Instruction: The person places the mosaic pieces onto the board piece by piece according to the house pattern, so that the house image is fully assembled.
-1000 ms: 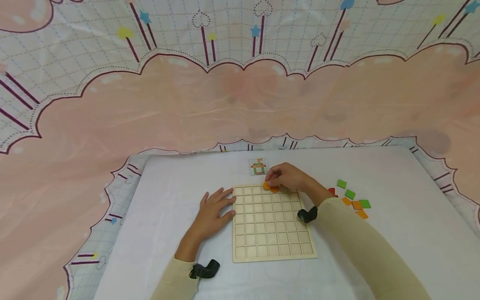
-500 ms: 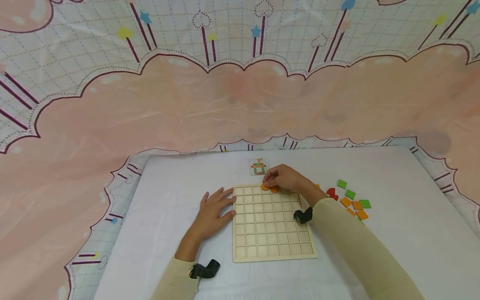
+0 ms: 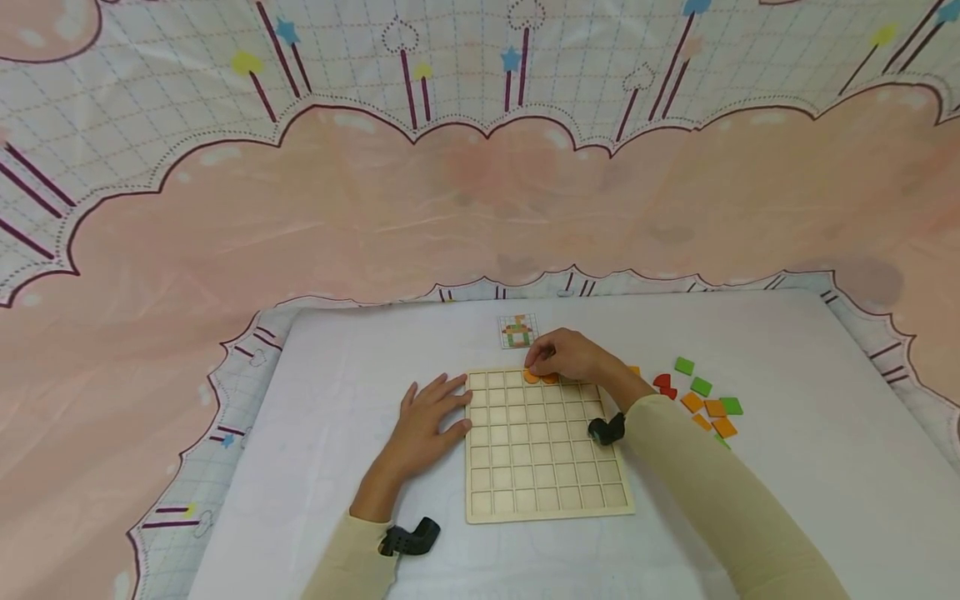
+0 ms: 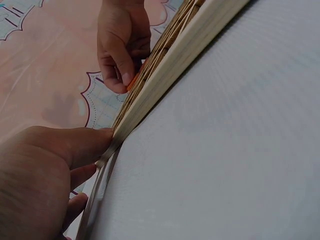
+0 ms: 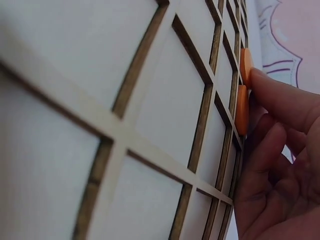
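Note:
A wooden grid board (image 3: 525, 479) lies on the white table. My left hand (image 3: 427, 425) rests at its left edge, fingers spread, and in the left wrist view the thumb (image 4: 90, 145) touches the board's side. At the top row, my right hand (image 3: 573, 354) pinches an orange piece (image 3: 531, 377) with a rounded edge. A second orange piece (image 3: 551, 378) sits right beside it, partly under the fingers. The right wrist view shows the thumb against the farther orange piece (image 5: 245, 67), with the nearer one (image 5: 242, 111) set in the grid.
Above the board lies a small pattern card (image 3: 517, 331). To the right are scattered several pieces: red ones (image 3: 664, 386), green squares (image 3: 684, 366) and orange squares (image 3: 725, 427). Another orange piece (image 3: 635, 371) shows behind the right wrist.
My right hand has shifted slightly left along the top row with the orange piece, which now looks lower against the grid. The left hand has stayed in place.

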`<state>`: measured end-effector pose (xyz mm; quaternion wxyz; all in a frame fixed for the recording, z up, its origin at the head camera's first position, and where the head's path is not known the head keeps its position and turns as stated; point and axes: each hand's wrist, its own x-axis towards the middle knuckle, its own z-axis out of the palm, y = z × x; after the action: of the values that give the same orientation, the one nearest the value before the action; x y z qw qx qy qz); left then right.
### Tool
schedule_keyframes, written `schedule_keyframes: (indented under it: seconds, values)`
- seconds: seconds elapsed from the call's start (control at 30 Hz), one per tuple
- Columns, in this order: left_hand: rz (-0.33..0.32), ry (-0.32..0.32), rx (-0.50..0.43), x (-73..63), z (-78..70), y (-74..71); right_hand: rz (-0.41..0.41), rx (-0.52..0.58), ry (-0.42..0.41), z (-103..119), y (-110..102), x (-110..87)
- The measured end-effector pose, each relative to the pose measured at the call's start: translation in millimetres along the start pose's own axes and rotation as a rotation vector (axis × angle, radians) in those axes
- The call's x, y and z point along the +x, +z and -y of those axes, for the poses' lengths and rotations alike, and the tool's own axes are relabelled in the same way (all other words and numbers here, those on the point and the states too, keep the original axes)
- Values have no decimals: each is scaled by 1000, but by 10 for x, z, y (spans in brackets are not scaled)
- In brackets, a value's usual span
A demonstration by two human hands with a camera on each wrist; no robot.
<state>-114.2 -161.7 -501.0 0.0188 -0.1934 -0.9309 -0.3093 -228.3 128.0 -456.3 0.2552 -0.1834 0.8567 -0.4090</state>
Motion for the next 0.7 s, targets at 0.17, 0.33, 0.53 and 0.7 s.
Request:
schedule_keyframes:
  seconds: [0.17, 0.33, 0.53, 0.7]
  values:
    - [-5, 6, 3, 1, 6, 0, 1, -9, 14, -11, 5, 19]
    - [1, 3, 4, -1, 13, -4, 11, 10, 7, -30, 9, 28]
    - [-1, 12, 8, 2, 13, -3, 25, 59, -19, -59, -21, -15]
    - [5, 10, 7, -3, 20, -5, 11, 102, 2, -101, -64, -72]
